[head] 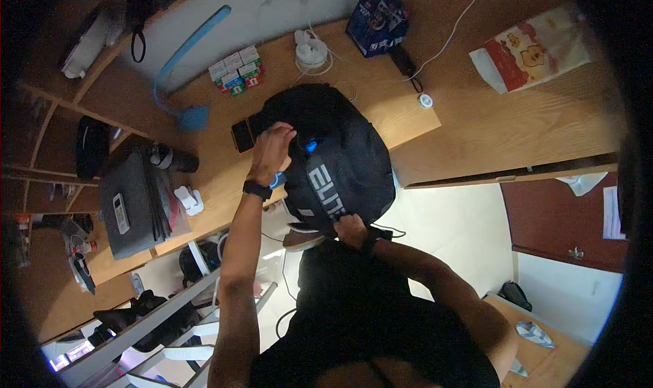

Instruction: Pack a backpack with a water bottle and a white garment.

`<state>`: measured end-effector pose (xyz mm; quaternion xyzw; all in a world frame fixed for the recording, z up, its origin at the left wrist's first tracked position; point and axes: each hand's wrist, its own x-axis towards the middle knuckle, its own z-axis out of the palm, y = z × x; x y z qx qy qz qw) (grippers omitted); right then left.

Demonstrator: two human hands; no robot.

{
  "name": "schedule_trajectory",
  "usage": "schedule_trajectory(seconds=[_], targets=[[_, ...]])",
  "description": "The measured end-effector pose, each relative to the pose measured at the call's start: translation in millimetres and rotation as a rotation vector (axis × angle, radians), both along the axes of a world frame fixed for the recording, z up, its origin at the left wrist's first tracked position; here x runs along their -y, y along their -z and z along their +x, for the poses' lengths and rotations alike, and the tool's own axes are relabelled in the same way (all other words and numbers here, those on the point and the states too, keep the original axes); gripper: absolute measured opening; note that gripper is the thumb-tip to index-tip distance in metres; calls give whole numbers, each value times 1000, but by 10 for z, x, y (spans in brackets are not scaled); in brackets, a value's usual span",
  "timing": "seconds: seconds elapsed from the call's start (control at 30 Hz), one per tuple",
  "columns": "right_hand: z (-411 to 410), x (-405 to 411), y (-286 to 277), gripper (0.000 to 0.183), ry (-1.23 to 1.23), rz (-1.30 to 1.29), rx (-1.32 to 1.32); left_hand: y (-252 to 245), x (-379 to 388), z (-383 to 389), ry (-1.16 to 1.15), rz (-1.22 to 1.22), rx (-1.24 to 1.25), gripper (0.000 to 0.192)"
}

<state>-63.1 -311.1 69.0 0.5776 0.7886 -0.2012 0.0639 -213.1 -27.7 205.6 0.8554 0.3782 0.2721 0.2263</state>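
Note:
A black backpack [347, 138] with large pale lettering rests on the wooden desk and overhangs its front edge. A small blue patch [311, 145] shows on its upper face. My left hand [273, 148] is at the bag's left side, fingertips drawn together against the black fabric; whether they pinch anything is too small to see. Low on the front, just below the lettering, my right hand [351, 230] grips the backpack with curled fingers. Close to my left hand, a dark smartphone [243, 136] with an orange edge lies on the desk.
Small boxes [236, 70], a white round power strip [311, 54] and a dark blue bag [377, 26] line the desk's back. A blue desk lamp [193, 117], a dark bottle [181, 159] and a grey folder [132, 204] stand left. A white cable [449, 41] crosses at right.

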Motion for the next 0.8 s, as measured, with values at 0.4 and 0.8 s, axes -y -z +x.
schedule_trajectory(seconds=[0.4,0.8], targets=[[564,-2008,-807,25,372,785,-772,-21,311,67,33,-269,-109,33],[668,-2170,-705,19,208,370,-651,493,-372,443,-185,-291,-487,33]])
